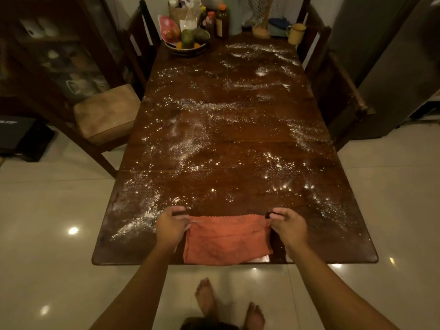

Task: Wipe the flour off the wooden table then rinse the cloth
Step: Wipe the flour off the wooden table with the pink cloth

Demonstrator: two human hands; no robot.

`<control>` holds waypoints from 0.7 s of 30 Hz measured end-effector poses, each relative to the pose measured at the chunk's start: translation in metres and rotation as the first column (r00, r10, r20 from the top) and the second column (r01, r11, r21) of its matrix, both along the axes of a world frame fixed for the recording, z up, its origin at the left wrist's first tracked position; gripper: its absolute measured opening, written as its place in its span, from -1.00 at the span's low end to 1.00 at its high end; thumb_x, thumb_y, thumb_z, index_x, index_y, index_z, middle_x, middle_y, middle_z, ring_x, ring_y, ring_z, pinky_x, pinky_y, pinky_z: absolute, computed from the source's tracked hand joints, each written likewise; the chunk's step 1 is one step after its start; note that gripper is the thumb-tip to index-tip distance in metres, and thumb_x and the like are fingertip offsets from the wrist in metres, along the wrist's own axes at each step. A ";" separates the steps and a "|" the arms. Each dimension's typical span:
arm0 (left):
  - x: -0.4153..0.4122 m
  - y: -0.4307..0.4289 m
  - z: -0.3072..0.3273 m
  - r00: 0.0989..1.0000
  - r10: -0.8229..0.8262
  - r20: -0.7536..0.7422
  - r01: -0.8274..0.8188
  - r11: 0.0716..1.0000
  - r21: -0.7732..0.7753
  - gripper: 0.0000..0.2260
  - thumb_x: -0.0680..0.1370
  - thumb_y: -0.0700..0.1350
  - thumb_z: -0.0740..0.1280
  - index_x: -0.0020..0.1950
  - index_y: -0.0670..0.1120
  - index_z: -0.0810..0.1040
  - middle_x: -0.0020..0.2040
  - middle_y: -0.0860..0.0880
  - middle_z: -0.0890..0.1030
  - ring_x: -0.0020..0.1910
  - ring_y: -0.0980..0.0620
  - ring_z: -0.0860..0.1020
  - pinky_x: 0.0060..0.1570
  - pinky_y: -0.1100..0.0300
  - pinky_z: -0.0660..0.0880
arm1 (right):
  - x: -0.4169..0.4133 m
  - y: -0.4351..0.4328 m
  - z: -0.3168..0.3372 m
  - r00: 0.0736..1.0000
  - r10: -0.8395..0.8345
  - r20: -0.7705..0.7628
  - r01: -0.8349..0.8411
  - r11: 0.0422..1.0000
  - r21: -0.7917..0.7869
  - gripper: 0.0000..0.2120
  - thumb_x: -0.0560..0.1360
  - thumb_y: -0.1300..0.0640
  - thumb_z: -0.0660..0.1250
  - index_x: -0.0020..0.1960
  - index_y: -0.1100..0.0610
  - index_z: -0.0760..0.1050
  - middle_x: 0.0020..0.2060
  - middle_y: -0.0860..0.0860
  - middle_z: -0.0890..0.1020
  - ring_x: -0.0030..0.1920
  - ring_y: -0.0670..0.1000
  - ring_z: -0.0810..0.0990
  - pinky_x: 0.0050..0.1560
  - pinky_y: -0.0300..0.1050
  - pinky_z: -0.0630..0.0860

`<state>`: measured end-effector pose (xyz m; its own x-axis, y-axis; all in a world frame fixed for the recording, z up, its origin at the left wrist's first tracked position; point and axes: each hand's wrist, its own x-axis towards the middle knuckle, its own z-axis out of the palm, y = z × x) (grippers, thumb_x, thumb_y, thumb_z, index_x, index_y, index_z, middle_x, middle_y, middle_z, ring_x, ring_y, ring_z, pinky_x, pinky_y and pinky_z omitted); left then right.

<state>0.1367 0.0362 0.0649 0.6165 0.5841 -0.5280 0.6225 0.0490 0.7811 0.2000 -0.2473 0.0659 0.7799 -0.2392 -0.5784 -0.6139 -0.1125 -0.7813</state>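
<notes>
A dark wooden table (238, 191) stretches away from me, with white flour (188, 144) scattered over most of its top. An orange cloth (226, 241) lies folded flat at the near edge of the table. My left hand (172, 225) pinches the cloth's far left corner. My right hand (287, 225) pinches its far right corner. The cloth is stretched between the two hands, and its near edge reaches the table's front rim.
At the far end stand a fruit basket (188, 44), bottles (221, 20) and a yellow mug (296, 33). A cushioned chair (107, 113) stands at the left, more chairs flank the far corners, and a grey fridge (390, 67) is at the right. My bare feet (228, 303) are on pale floor tiles.
</notes>
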 end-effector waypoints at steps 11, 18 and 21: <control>-0.018 0.028 0.005 0.973 -0.220 -0.068 0.228 0.965 0.133 -0.81 0.55 -0.20 0.38 0.13 -0.02 0.55 -0.07 0.00 0.66 -0.14 -0.04 0.64 -0.11 -0.06 0.60 | 0.012 0.041 0.004 0.807 0.590 -0.003 -0.503 0.685 -0.527 -0.72 0.49 0.20 0.43 0.12 -0.11 0.59 0.05 -0.12 0.70 0.10 -0.04 0.64 0.12 -0.06 0.55; -0.048 0.011 -0.005 0.866 -0.408 -0.290 0.467 0.867 0.176 -0.72 0.50 -0.01 0.42 0.17 0.09 0.47 -0.17 0.13 0.63 -0.23 0.17 0.59 -0.25 0.16 0.56 | 0.018 0.131 0.007 0.061 0.980 -0.192 -0.825 -0.059 -0.563 -0.53 0.53 -0.05 0.35 0.40 -0.28 0.34 0.55 -0.01 0.15 0.53 0.10 0.10 0.51 0.27 0.07; -0.056 0.010 -0.002 0.830 -0.426 -0.361 0.518 0.828 0.214 -0.63 0.47 0.10 0.43 0.22 0.13 0.41 -0.16 0.17 0.59 -0.19 0.19 0.56 -0.32 0.22 0.41 | 0.018 0.162 0.007 -0.091 0.967 -0.238 -0.796 -0.214 -0.567 -0.47 0.55 0.01 0.34 0.48 -0.20 0.30 0.48 -0.08 0.24 0.46 0.09 0.18 0.38 0.26 0.24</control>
